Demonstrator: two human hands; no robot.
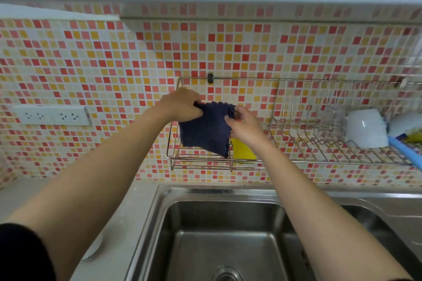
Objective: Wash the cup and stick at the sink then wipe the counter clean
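A dark blue cloth (205,130) hangs in front of the wire wall rack (296,162) above the sink. My left hand (180,105) grips its upper left corner and my right hand (244,125) pinches its upper right edge. A white cup (365,128) lies upside down on the rack at the right. Beside it a light blue stick-like handle (404,150) slants off the rack's right end.
A yellow sponge (242,149) stands in the rack behind the cloth. The steel sink (164,223) lies below, with its drain at the bottom. A grey counter (127,207) runs left of it. Wall sockets (52,116) sit on the tiled wall at left.
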